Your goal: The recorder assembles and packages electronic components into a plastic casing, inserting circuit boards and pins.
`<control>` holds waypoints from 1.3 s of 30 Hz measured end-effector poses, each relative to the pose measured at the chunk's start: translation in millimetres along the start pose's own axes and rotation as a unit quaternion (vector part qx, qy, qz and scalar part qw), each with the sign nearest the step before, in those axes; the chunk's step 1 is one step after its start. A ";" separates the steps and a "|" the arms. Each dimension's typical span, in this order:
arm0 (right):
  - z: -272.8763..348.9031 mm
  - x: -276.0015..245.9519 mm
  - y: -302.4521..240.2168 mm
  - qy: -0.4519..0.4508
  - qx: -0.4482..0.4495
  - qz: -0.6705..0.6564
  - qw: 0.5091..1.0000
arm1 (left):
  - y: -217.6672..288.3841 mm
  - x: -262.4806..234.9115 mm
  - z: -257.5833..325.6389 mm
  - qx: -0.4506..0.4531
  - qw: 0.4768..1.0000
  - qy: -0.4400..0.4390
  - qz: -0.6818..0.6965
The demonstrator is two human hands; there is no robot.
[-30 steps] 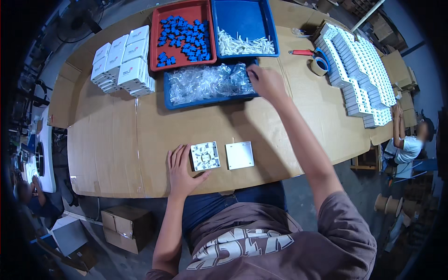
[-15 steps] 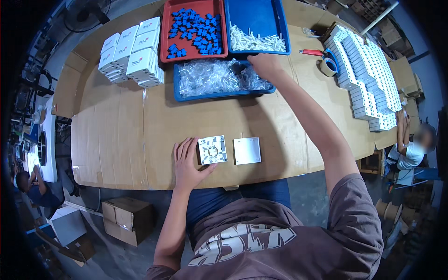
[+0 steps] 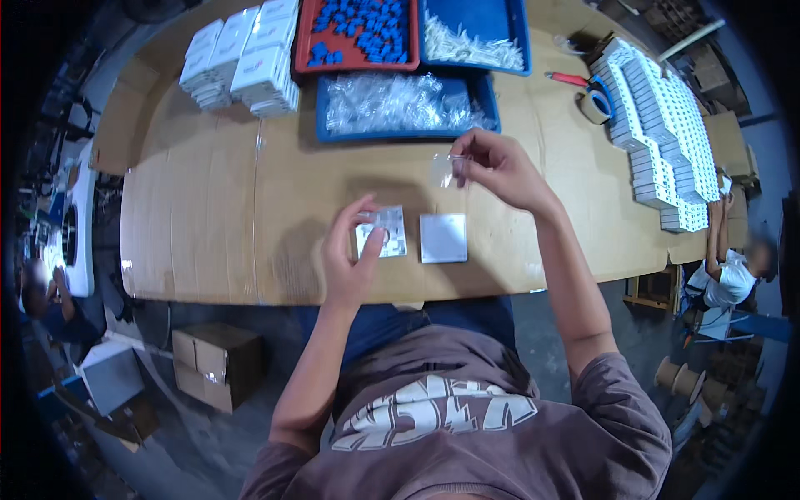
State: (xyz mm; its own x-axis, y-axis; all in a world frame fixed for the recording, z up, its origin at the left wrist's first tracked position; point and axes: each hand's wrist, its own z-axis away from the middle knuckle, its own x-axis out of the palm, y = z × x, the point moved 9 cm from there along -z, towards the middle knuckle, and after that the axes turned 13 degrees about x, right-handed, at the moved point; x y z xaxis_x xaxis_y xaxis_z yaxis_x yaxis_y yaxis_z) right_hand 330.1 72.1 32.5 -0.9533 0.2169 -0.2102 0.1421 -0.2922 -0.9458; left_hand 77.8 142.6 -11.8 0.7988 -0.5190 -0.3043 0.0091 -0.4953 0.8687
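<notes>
Between the fingertips of my right hand (image 3: 500, 173) is a small clear plastic bag (image 3: 442, 172), held above the cardboard-covered tabletop (image 3: 325, 279). My left hand (image 3: 352, 258) is open, thumb and fingers spread over the left side of a shallow square white box (image 3: 395, 242) with a grey-patterned inside. Whether its fingertips touch the box I cannot tell. Just right of that box lies a plain white square box part (image 3: 443, 239). Beyond my hands stands a blue tray (image 3: 400, 134) heaped with clear plastic bags (image 3: 392, 104).
Farther back are a red tray (image 3: 354, 67) of small blue parts and a blue tray (image 3: 467, 25) of white plugs. White boxes stand stacked at left (image 3: 260, 71) and right (image 3: 650, 137). A tape roll (image 3: 596, 107) lies near the right stack. Two other people work at the sides.
My right hand has come back from the tray of bags with a clear bag in its fingers. My left hand has lifted and spread over the patterned box. The view has shifted slightly.
</notes>
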 end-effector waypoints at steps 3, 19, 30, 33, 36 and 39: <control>32.8 55.7 15.4 -0.068 0.056 -0.062 0.994 | 15.2 30.8 -8.1 -0.078 0.977 -0.001 0.198; 55.1 120.5 80.4 -0.002 0.205 -0.336 0.919 | 3.4 -4.3 18.7 -0.042 0.985 0.165 0.032; 47.7 118.2 78.0 0.043 0.155 -0.254 0.954 | 19.4 -23.3 14.6 0.017 0.974 0.217 -0.064; 50.1 106.9 71.7 0.108 0.127 -0.173 0.971 | 41.6 -17.3 14.9 0.076 0.977 0.155 -0.123; 53.2 103.9 56.2 0.161 0.071 -0.083 0.981 | 33.6 2.3 15.9 0.031 0.995 0.073 -0.057; 59.3 107.7 33.0 0.189 0.003 -0.007 0.982 | 19.7 16.1 18.6 -0.076 0.995 0.053 0.047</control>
State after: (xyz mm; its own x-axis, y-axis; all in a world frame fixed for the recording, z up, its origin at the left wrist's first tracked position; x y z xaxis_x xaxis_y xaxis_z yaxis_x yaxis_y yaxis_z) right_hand 216.4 30.6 -6.6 -0.7879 0.5506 -0.2757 0.1280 -0.2915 -0.9480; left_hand 79.7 111.4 -6.9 0.8595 -0.4772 -0.1830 0.0158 -0.3331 0.9428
